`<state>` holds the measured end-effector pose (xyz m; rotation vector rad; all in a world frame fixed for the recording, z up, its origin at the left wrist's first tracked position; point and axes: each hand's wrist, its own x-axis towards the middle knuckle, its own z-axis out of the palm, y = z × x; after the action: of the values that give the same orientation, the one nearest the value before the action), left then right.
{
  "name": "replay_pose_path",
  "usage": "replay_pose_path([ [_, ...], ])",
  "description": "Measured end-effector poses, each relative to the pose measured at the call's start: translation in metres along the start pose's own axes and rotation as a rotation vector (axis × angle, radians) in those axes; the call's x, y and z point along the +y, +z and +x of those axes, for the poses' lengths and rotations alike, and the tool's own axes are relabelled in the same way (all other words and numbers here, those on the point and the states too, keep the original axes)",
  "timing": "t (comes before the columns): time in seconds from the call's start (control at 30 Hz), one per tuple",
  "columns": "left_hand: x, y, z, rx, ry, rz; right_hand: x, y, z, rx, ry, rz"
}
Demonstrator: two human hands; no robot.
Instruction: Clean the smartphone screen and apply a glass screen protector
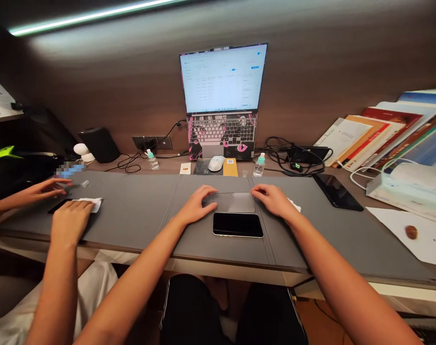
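Observation:
A clear, phone-sized screen protector (234, 202) spans the gap between my two hands, just beyond a phone. My left hand (198, 205) holds its left end, thumb at the near corner and forefinger at the far one. At the far right corner, the thumb and forefinger of my right hand (270, 197) are pinched together on it. The phone (237, 225) lies on the grey desk mat (139, 211) with its dark screen up, and neither hand touches it. Part of a white tissue (295, 205) shows behind my right wrist.
At the left, another person's hand (72, 218) presses a white tissue onto a dark phone. Along the back stand a laptop (221, 96), a mouse (216, 163) and two small bottles (260, 165). A black tablet (338, 191), cables and leaning books (390, 129) occupy the right.

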<state>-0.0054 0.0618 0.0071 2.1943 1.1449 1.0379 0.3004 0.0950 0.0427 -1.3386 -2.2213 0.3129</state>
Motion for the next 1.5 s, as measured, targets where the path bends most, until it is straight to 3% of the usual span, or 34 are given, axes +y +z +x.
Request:
replay_pose_path([
  [0.07, -0.001, 0.001, 0.000, 0.098, -0.058, -0.099, -0.003, -0.004, -0.006, 0.056, -0.054, 0.001],
  [0.13, -0.001, 0.004, 0.000, 0.117, -0.079, -0.157, -0.009, -0.009, -0.015, 0.102, -0.124, -0.011],
  [0.37, 0.008, 0.004, -0.006, -0.181, -0.009, -0.160, -0.034, -0.031, -0.034, 0.096, -0.395, -0.061],
  [0.47, 0.011, 0.001, -0.008, -0.214, -0.041, -0.166, -0.040, -0.039, -0.032, 0.097, -0.475, -0.101],
  [0.57, 0.011, -0.001, -0.007, -0.217, -0.085, -0.256, -0.039, -0.037, -0.033, 0.191, -0.544, -0.159],
  [0.7, 0.011, -0.002, -0.005, -0.239, -0.114, -0.322, -0.031, -0.022, -0.043, 0.357, -0.513, -0.149],
  [0.93, 0.010, -0.002, -0.005, -0.288, -0.126, -0.389, -0.016, -0.001, -0.057, 0.458, -0.412, -0.129],
  [1.2, 0.015, -0.006, -0.009, -0.212, -0.075, -0.216, -0.018, -0.009, -0.067, 0.378, -0.439, -0.102],
  [1.37, 0.028, -0.011, -0.022, -0.220, -0.036, 0.070, -0.019, -0.015, -0.081, 0.210, -0.471, -0.069],
  [1.5, 0.036, -0.010, -0.032, -0.269, -0.007, 0.177, -0.017, -0.015, -0.085, 0.103, -0.417, -0.047],
])
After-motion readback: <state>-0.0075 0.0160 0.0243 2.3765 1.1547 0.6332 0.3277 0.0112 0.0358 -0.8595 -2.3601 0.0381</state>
